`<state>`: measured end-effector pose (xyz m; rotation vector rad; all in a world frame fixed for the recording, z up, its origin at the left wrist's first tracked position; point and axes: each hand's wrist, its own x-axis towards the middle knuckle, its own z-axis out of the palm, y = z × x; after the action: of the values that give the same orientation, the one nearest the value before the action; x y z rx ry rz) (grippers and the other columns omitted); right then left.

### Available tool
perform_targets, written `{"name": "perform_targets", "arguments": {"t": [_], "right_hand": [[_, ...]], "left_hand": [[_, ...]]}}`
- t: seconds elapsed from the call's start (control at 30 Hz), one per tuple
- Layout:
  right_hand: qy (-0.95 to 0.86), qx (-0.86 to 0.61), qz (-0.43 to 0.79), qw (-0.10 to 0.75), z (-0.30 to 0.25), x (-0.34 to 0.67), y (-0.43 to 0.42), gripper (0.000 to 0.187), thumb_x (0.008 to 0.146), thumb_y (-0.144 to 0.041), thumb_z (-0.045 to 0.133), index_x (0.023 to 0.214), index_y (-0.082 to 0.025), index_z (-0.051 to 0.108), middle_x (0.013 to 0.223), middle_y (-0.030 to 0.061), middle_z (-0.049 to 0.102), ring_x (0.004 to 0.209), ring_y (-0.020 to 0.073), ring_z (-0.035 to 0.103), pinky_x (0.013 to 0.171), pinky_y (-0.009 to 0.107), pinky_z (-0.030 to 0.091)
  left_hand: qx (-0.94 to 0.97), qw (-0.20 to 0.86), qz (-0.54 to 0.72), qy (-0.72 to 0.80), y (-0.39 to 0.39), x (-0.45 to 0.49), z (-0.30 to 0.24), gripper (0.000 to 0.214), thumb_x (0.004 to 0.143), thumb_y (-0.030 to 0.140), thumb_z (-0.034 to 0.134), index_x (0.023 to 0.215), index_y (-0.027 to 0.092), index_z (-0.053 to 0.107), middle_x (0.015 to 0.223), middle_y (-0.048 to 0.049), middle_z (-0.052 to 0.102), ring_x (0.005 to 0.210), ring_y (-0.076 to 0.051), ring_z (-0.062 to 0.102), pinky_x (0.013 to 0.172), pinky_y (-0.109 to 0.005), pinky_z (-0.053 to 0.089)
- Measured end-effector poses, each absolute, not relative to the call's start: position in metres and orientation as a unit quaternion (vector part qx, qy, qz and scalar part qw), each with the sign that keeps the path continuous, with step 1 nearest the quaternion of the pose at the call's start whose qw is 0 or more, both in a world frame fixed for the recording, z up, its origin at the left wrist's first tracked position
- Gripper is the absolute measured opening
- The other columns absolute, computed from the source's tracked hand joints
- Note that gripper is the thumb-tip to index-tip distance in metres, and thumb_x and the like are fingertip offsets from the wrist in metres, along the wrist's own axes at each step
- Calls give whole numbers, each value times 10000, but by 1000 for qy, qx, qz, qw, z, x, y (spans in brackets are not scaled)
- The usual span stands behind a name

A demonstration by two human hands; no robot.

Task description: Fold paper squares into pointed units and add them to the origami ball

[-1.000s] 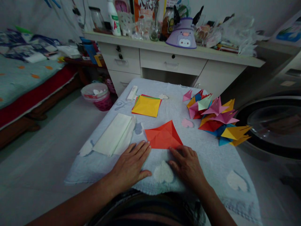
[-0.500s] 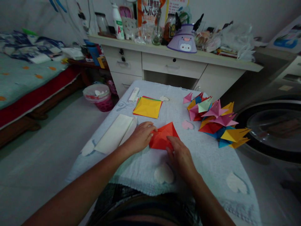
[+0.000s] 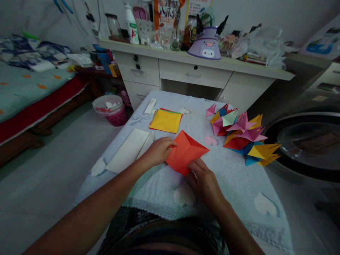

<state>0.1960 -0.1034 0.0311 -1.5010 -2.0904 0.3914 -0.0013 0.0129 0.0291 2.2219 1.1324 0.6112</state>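
Note:
A creased sheet of orange-red origami paper [image 3: 187, 150] is between my hands, turned so one corner points away from me. My left hand [image 3: 160, 150] pinches its left corner. At the near lower edge, my right hand [image 3: 203, 177] grips the paper between thumb and fingers. Behind it lies a stack of square origami paper [image 3: 166, 121], yellow on top with red and green edges showing. To the right sits a cluster of folded paper pieces [image 3: 240, 132] with pointed tips, in pink, yellow, blue, red and pale green.
A pale folded packet [image 3: 129, 148] lies left of my left forearm, and a small white box [image 3: 150, 106] stands near the far left edge. The cloth-covered table [image 3: 225, 209] faces a white desk [image 3: 186, 72]. A pink bin [image 3: 117, 117] is on the floor, a washing machine [image 3: 305, 141] at right.
The orange-red paper has been turned, with its top corner now farther left and its right corner reaching out. My right hand has shifted slightly down to the paper's near edge.

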Motion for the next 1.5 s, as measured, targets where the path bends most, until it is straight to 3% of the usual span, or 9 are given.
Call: {"name": "perform_targets", "arguments": {"t": [0.27, 0.47, 0.6, 0.83, 1.2, 1.37, 1.5], "right_hand": [[-757, -560, 139, 307, 20, 229, -112, 261, 808, -80, 500, 1008, -232, 573, 1103, 75, 584, 967, 209, 615, 827, 334, 545], [-748, -573, 103, 319, 8, 242, -116, 197, 864, -139, 525, 1016, -234, 607, 1211, 90, 575, 1106, 242, 591, 936, 406, 522], [-744, -573, 37, 341, 5, 249, -117, 151, 869, -139, 539, 945, -243, 618, 1177, 82, 590, 1127, 260, 566, 947, 459, 497], [-727, -557, -55, 398, 5, 253, -118, 284, 838, -113, 597, 1083, -232, 515, 1063, 80, 605, 1038, 254, 560, 915, 470, 458], [-721, -586, -109, 353, 8, 255, -126, 185, 835, -51, 587, 866, -231, 555, 1077, 58, 558, 1066, 267, 495, 929, 484, 414], [-742, -609, -31, 277, -7, 263, -123, 198, 808, -45, 583, 888, -224, 608, 1146, 83, 563, 1092, 287, 485, 929, 499, 416], [-744, -609, -4, 275, -13, 266, -122, 222, 807, -42, 561, 914, -220, 639, 1172, 93, 568, 1117, 289, 482, 947, 502, 411]], "left_hand": [[713, 411, 325, 465, -21, -3, 38, 337, 839, 185, 525, 1138, 147, 676, 967, -53, 642, 800, -148, 581, 740, -289, 472], [612, 509, 366, 481, -39, 7, 28, 388, 811, 216, 572, 1182, 134, 649, 791, -4, 561, 699, -125, 502, 632, -251, 419], [578, 539, 392, 471, -47, 13, 22, 417, 798, 234, 601, 1205, 151, 642, 800, 0, 558, 717, -122, 507, 649, -248, 417], [571, 553, 415, 442, -63, 21, 18, 392, 806, 217, 613, 1195, 178, 639, 892, -18, 578, 794, -131, 529, 732, -260, 439], [726, 419, 383, 389, -78, 14, 21, 372, 874, 128, 533, 1227, 229, 592, 1138, -51, 574, 932, -141, 578, 855, -279, 494], [821, 244, 313, 410, -75, 4, 8, 549, 816, 4, 453, 1324, 206, 508, 1303, -95, 513, 1210, -213, 501, 1040, -381, 444], [877, 88, 261, 394, -70, 2, 2, 540, 842, 36, 499, 1358, 193, 494, 1355, -123, 490, 1230, -265, 465, 1047, -441, 430]]}}
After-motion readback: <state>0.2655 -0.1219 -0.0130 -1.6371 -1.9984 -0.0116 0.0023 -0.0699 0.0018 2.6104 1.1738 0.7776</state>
